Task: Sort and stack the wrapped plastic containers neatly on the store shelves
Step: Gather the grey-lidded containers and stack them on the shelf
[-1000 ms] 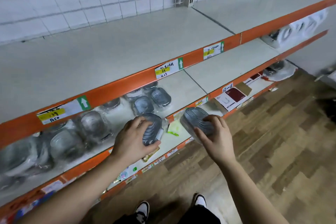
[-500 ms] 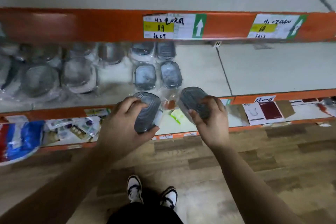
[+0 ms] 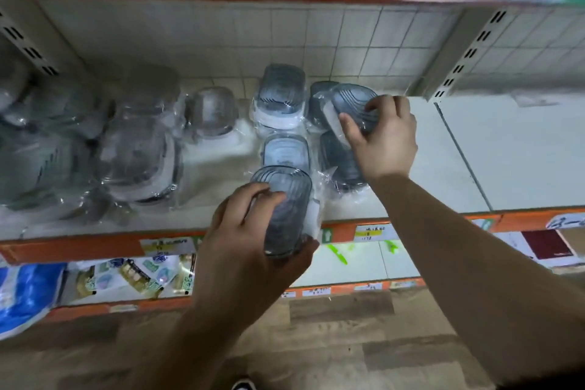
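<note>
A white store shelf (image 3: 474, 152) with an orange front lip fills the view. At nine o'clock lie big wrapped tubs (image 3: 136, 161), blurred. The right hand (image 3: 384, 139), reaching deepest, grips a grey wrapped container (image 3: 354, 104) at one o'clock, tilted over another by the back wall; it may already touch, but the wrap hides that. The left hand (image 3: 250, 241) curls round a second container (image 3: 285, 199) at the front lip, long axis twelve to six. The shelved column (image 3: 286, 152) lies just beyond its fingers at twelve.
</note>
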`<state>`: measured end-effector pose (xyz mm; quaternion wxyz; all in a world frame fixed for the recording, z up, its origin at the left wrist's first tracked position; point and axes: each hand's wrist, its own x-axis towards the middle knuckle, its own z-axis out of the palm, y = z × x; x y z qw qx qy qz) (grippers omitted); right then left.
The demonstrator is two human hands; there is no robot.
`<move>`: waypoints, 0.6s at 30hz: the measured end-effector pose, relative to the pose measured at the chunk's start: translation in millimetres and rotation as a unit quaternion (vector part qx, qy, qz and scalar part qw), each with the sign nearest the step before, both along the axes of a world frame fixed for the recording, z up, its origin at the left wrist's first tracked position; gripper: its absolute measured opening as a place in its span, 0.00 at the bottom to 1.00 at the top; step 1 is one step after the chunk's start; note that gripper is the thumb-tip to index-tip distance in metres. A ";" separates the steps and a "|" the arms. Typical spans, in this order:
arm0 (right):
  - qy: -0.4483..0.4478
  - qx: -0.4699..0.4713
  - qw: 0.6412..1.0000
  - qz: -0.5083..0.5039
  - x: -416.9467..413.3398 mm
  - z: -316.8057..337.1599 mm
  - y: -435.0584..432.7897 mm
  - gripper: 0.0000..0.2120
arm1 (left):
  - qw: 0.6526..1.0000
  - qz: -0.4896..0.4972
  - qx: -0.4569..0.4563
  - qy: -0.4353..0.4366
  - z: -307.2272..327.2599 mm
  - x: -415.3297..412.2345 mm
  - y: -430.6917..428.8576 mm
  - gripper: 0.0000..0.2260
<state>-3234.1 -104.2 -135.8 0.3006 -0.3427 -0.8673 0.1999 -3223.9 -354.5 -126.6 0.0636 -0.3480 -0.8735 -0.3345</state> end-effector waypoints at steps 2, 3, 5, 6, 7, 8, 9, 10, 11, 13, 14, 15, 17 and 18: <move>-0.032 0.017 0.999 -0.003 -22.2 0.7 4.9 0.22 | 1.000 -0.003 -0.004 -0.003 -3.8 -5.4 0.8 0.27; -0.047 0.023 0.999 -0.006 -32.4 2.0 7.0 0.22 | 1.000 -0.006 -0.006 -0.003 -5.6 -7.5 0.7 0.27; -0.077 0.033 0.996 -0.007 -52.3 2.8 12.1 0.23 | 1.000 -0.012 -0.004 0.001 -8.7 -12.3 -0.6 0.27; -0.090 0.038 0.995 -0.006 -61.6 3.1 14.8 0.23 | 1.000 -0.013 -0.004 0.005 -9.8 -14.9 -1.1 0.27; -0.097 0.044 0.994 -0.007 -70.0 4.0 17.7 0.24 | 1.000 -0.013 -0.006 0.008 -10.7 -17.5 -1.1 0.27; -0.097 0.048 0.994 -0.011 -76.7 4.5 20.9 0.25 | 1.000 -0.013 -0.010 0.011 -11.7 -20.2 -1.0 0.27; -0.092 0.046 0.995 -0.015 -80.7 5.3 23.7 0.26 | 1.000 -0.012 -0.011 0.013 -12.8 -22.4 -0.9 0.27; -0.091 0.038 0.995 -0.015 -83.5 5.9 26.5 0.27 | 1.000 -0.011 -0.011 0.015 -13.6 -24.9 -0.5 0.28; -0.102 0.027 0.994 -0.008 -84.7 6.3 28.4 0.28 | 1.000 -0.010 -0.008 0.016 -14.1 -26.7 0.3 0.28; -0.157 0.001 0.987 0.031 -82.1 6.6 29.7 0.28 | 1.000 -0.005 0.001 0.014 -13.9 -29.6 3.3 0.28; -0.179 -0.009 0.983 0.050 -78.3 6.4 28.8 0.28 | 1.000 -0.001 0.005 0.014 -13.8 -30.8 5.7 0.28; -0.190 -0.013 0.980 0.062 -72.9 5.8 27.4 0.27 | 1.000 0.001 0.008 0.017 -13.5 -32.3 8.6 0.28; -0.183 -0.002 0.980 0.075 -58.3 2.9 26.2 0.26 | 1.000 0.008 0.004 0.019 -12.8 -37.0 17.3 0.28; -0.163 0.009 0.983 0.079 -49.4 -0.2 25.7 0.25 | 1.000 0.015 -0.005 0.012 -12.1 -41.3 22.5 0.29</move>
